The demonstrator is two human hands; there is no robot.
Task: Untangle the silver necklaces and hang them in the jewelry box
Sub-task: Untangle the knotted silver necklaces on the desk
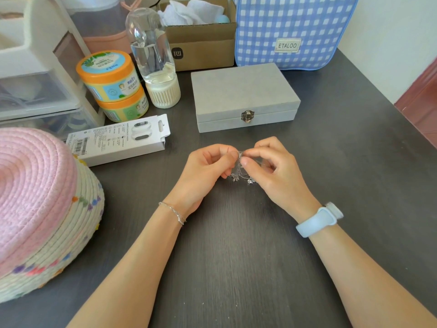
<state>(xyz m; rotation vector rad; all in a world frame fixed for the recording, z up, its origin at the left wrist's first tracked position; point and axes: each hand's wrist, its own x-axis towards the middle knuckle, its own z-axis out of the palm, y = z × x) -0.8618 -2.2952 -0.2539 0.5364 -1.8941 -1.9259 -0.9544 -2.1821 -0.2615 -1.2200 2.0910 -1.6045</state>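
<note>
Fingers (pixel 233 155) of both hands pinched shut on tangled silver necklaces (pixel 241 172) above counter (pixel 236 256); chains judged light, limp, snag-prone; single strand best gripped beside knot. Jewelry box (pixel 243 95) latched.

Dark grey wood-grain bench (pixel 236 256); pale grey jewelry box (pixel 241 91); blue-and-white gingham bag (pixel 293 20); pink-topped cream woven basket (pixel 42 209) with coloured dots; orange-lidded jars (pixel 111 79); silver necklaces (pixel 242 172).

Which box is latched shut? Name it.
The grey jewelry box, lid down with its metal clasp fastened. The cardboard box behind stands open-topped; the white carton lies flat.
</note>
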